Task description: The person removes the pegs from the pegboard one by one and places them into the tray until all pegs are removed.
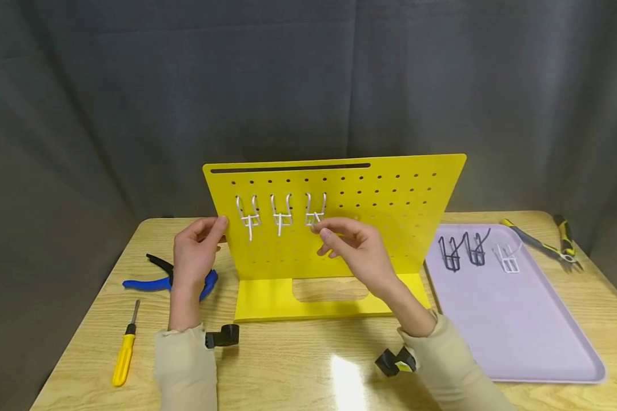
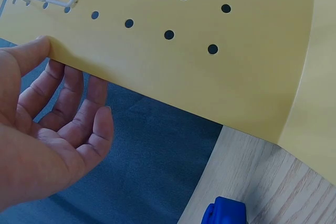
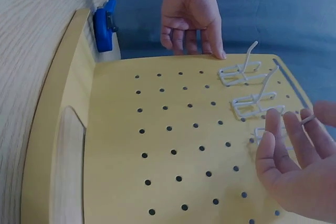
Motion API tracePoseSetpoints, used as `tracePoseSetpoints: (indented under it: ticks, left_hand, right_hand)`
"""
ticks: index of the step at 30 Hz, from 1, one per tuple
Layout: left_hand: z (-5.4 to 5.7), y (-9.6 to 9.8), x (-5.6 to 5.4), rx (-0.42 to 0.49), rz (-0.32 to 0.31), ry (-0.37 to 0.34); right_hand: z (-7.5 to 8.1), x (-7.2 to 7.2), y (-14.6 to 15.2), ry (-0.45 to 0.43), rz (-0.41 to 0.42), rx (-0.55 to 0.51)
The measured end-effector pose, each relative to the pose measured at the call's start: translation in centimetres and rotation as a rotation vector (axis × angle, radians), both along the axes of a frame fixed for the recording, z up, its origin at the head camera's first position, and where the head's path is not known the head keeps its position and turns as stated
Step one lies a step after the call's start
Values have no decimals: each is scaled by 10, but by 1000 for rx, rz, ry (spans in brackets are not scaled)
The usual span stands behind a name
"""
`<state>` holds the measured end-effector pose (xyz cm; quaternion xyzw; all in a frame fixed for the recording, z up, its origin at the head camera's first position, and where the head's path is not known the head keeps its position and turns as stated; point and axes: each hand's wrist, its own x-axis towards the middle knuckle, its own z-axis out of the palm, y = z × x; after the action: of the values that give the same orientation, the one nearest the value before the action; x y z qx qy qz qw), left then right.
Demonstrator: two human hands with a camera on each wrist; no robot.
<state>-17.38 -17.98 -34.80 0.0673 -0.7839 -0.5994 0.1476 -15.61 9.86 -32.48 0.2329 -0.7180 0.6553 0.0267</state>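
Observation:
A yellow pegboard (image 1: 391, 245) stands upright on its base, with three white wire hooks in its upper left area. My left hand (image 1: 197, 248) grips the board's left edge, thumb on the front face and fingers behind. My right hand (image 1: 362, 251) is at the third white hook (image 1: 315, 204), pinching its prong between thumb and index finger. To its left hang the middle hook (image 1: 280, 214) and the leftmost hook (image 1: 248, 216), both untouched. In the right wrist view, the third hook's frame (image 3: 258, 135) lies partly hidden behind the fingers.
On the right, a lilac tray (image 1: 519, 337) holds two black hooks (image 1: 463, 251) and a white hook (image 1: 507, 260). Yellow-and-black pliers (image 1: 540, 245) lie beyond it. Blue-handled pliers (image 1: 149, 283) and a yellow screwdriver (image 1: 124, 357) lie at left.

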Motion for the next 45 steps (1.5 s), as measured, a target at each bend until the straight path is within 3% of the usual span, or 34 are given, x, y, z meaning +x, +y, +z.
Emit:
tracePoseSetpoints:
  ticks: [15, 24, 37, 45]
  left_hand:
    - [0, 0, 0, 11, 0, -10]
    - [-1, 0, 1, 19, -3, -8]
    - [1, 2, -1, 9, -7, -17]
    - [0, 0, 0, 13, 7, -28]
  right_hand:
    - [10, 6, 7, 14, 35, -7]
    - [9, 10, 20, -2, 64, -5]
    - [7, 16, 56, -70, 36, -42]
    - [-1, 18, 80, -111, -4, 12]
